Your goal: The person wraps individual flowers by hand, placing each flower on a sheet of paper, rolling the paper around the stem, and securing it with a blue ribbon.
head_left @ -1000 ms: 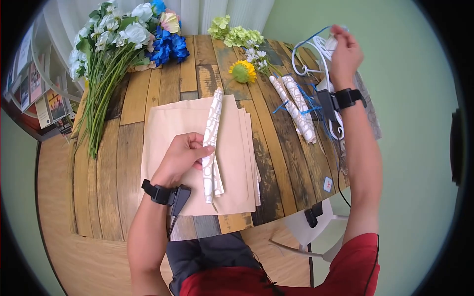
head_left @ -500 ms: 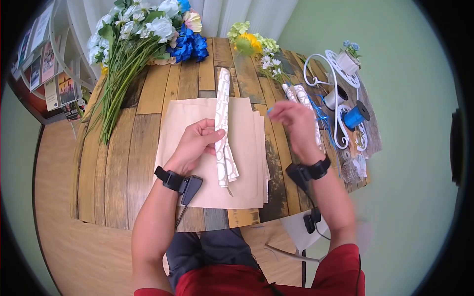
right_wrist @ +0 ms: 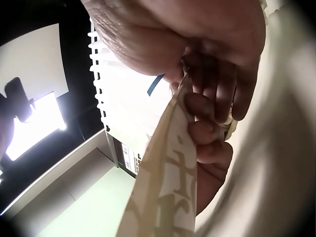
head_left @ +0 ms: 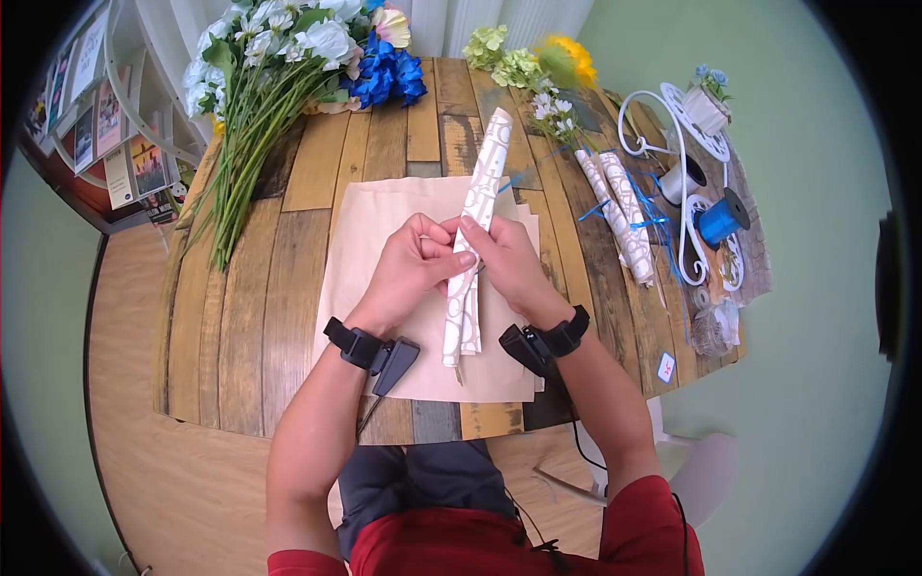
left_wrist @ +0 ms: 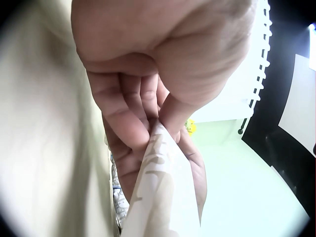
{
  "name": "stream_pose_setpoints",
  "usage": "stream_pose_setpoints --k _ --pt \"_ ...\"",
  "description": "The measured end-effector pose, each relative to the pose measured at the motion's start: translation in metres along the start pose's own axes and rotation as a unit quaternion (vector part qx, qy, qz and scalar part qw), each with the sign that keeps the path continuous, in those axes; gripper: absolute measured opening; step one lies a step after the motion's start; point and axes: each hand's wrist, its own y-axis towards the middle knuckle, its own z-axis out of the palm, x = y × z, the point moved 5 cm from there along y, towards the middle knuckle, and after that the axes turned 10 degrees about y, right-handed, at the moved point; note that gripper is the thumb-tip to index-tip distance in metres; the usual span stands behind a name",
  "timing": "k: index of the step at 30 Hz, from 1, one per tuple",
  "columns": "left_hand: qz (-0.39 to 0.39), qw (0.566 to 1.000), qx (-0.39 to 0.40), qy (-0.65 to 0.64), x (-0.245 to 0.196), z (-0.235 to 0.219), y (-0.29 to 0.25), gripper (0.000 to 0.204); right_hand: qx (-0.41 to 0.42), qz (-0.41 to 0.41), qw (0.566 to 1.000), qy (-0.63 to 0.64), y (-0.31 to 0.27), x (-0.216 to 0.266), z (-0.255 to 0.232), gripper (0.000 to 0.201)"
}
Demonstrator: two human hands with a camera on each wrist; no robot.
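Observation:
In the head view a slim roll of white paper with a beige print (head_left: 487, 154) stands tilted over the brown paper sheets (head_left: 370, 204). Beyond its top end is a yellow sunflower (head_left: 571, 62), blurred. My left hand (head_left: 399, 264) grips the roll around its middle, thumb in front. From the other side my right hand (head_left: 519, 274) pinches it too, thumb across the paper and fingers behind. A short end of blue ribbon (head_left: 509, 182) sticks out by the right fingers, also seen as a blue strip (right_wrist: 155, 85) in the right wrist view. Most of the ribbon is hidden.
Two wrapped, ribbon-tied bundles (head_left: 615, 206) lie to the right, near a blue ribbon spool (head_left: 720, 219) and a white scrolled metal stand (head_left: 684, 173). A large bouquet (head_left: 288, 86) fills the back left. Green hydrangeas (head_left: 517, 69) lie at the back.
My right hand has come from the table's right end, a blue bit at its fingertips, to the roll. The roll now leans further right, and the sunflower has shifted right with it.

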Motion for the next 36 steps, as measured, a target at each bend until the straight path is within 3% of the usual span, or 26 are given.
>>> stream_pose_setpoints --k 6,9,11,12,13,15,16,17,19,20,21,23,25,26,27,28,29,31,32,33,35,36 --pt "0.029 0.998 -0.027 0.048 -0.003 0.003 -0.001 0.023 -0.032 -0.035 0.999 -0.008 -0.003 -0.002 -0.014 0.028" --pt "-0.029 0.999 -0.011 0.023 -0.008 0.003 -0.002 0.015 -0.025 -0.058 0.998 -0.010 -0.004 0.003 -0.025 0.028" --pt "-0.020 0.996 -0.087 0.030 -0.012 -0.008 0.010 0.024 0.029 -0.021 0.998 0.060 -0.010 0.009 -0.026 0.029" --pt "0.134 0.966 -0.055 0.212 -0.035 0.003 0.018 0.046 0.092 -0.011 0.986 0.137 -0.012 0.012 -0.024 0.031" --pt "0.133 0.966 -0.057 0.213 -0.037 0.007 0.028 0.046 0.094 -0.010 0.986 0.139 -0.015 0.016 -0.026 0.031" --pt "0.331 0.861 0.011 0.387 -0.051 0.033 0.037 0.058 0.176 0.028 0.951 0.253 -0.022 0.027 -0.018 0.030" --pt "0.327 0.864 0.048 0.379 -0.050 0.040 0.046 0.040 0.163 -0.003 0.954 0.251 -0.024 0.034 -0.017 0.030" --pt "0.329 0.863 0.044 0.381 -0.051 0.037 0.051 0.040 0.168 -0.004 0.954 0.250 -0.024 0.040 -0.019 0.030" --pt "0.336 0.828 0.140 0.426 -0.057 0.049 0.050 0.032 0.183 0.001 0.918 0.352 -0.027 0.051 -0.030 0.030" --pt "0.303 0.847 0.114 0.421 -0.059 0.044 0.047 0.009 0.166 -0.022 0.918 0.359 -0.026 0.055 -0.036 0.030" --pt "0.301 0.845 0.119 0.426 -0.066 0.040 0.037 0.009 0.165 -0.027 0.916 0.364 -0.025 0.058 -0.040 0.030" --pt "0.101 0.954 0.084 0.268 -0.069 0.011 0.022 0.017 0.105 -0.063 0.902 0.413 -0.020 0.064 -0.053 0.029" --pt "0.106 0.969 0.084 0.206 -0.082 -0.008 -0.002 0.027 0.058 -0.069 0.916 0.392 -0.018 0.063 -0.060 0.029" --pt "0.106 0.968 0.086 0.210 -0.093 -0.012 -0.016 0.027 0.041 -0.057 0.946 0.317 -0.016 0.058 -0.062 0.030" --pt "0.040 0.981 0.071 0.177 -0.103 -0.016 -0.032 0.027 0.024 -0.045 0.970 0.239 -0.014 0.053 -0.064 0.030" --pt "-0.027 0.988 0.054 0.140 -0.110 -0.017 -0.045 0.027 0.025 -0.041 0.970 0.239 -0.014 0.051 -0.061 0.028" --pt "-0.027 0.988 0.050 0.142 -0.121 -0.012 -0.054 0.027 0.028 -0.040 0.969 0.241 -0.014 0.050 -0.056 0.028" --pt "0.110 0.919 0.013 0.378 -0.151 -0.003 -0.066 0.027 -0.059 -0.027 0.992 0.112 -0.011 0.049 -0.052 0.025" --pt "0.181 0.892 0.012 0.413 -0.156 -0.003 -0.068 0.024 -0.055 -0.021 0.996 0.072 -0.012 0.051 -0.048 0.024" --pt "0.182 0.891 0.009 0.416 -0.167 0.000 -0.071 0.024 -0.051 -0.022 0.996 0.074 -0.013 0.056 -0.044 0.024" --pt "0.251 0.776 0.056 0.576 -0.202 0.032 -0.082 0.019 0.012 -0.041 0.984 -0.174 -0.014 0.068 -0.031 0.021" --pt "0.313 0.731 0.063 0.603 -0.222 0.045 -0.083 0.016 0.018 -0.042 0.984 -0.173 -0.015 0.070 -0.027 0.021"
